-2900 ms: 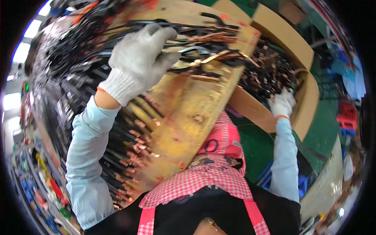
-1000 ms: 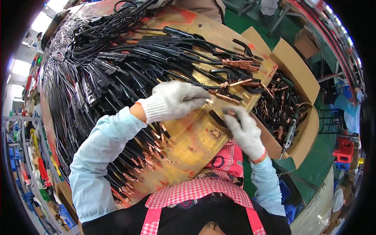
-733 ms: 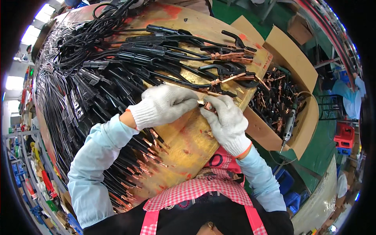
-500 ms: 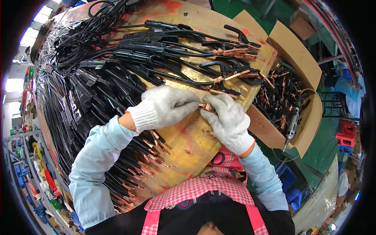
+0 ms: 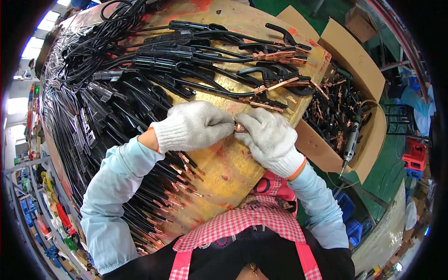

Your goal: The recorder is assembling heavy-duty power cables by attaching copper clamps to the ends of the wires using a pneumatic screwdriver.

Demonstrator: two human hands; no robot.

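Note:
Both of my hands wear white knitted gloves and meet over the wooden table top. My right hand [image 5: 271, 139] pinches a small copper fitting [image 5: 240, 128] between thumb and fingers. Against the fitting's left side rest the closed fingertips of my left hand [image 5: 193, 126]; what they grip is hidden by the glove. Just beyond my hands lie several black-handled welding clamps with copper jaws [image 5: 279, 56], joined to black cables. Below my left wrist, many black cables end in bare copper tips [image 5: 175, 185].
Black plastic sleeves and bundled cables [image 5: 100, 51] cover the table's left side. At the right edge stands an open cardboard box [image 5: 357, 58] filled with black and copper clamp parts [image 5: 333, 105]. A power screwdriver [image 5: 351, 142] hangs over it. Red and blue stools [image 5: 414, 155] stand farther right.
My hands have shifted slightly left with the copper fitting. The right fingers have drawn closer around it and touch the left fingertips, hiding more of the fitting.

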